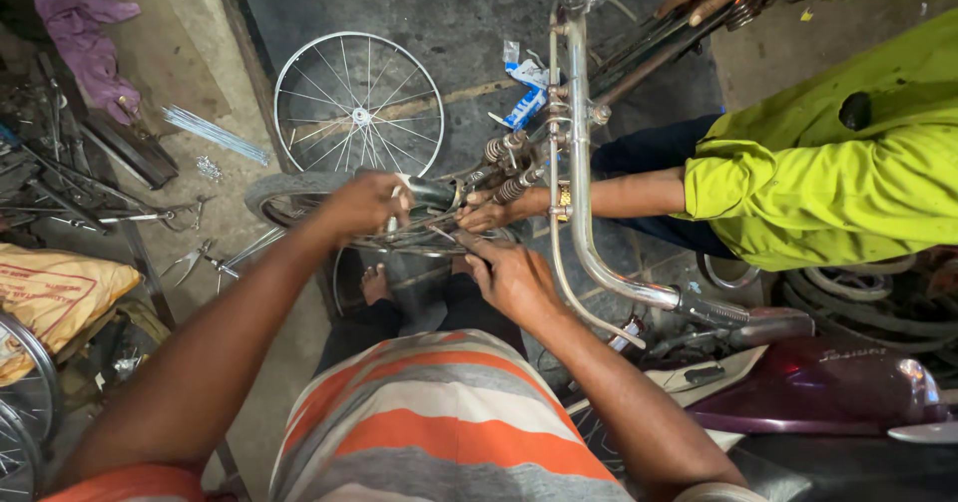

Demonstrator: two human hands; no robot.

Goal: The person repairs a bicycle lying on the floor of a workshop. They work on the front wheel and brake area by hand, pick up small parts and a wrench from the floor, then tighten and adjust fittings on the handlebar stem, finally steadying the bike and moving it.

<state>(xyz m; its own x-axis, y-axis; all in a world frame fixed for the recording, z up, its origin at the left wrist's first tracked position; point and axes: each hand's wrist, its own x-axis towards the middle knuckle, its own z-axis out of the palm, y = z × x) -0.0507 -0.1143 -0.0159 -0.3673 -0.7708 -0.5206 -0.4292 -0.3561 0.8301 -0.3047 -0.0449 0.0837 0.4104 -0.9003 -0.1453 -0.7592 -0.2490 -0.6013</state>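
Bicycle wheel, tyred and mounted on the upturned frame, sits mid-scene, just beyond the striped shirt. It looks heavy and stiff, with a grippy rubber tyre and thin spokes that could bend; the rim is the safer hold. The left hand is closed over the tyre top; the right hand pinches a thin tool near the hub. A co-worker's hand and the chrome handlebar crowd the right; a bare rim lies farther off.
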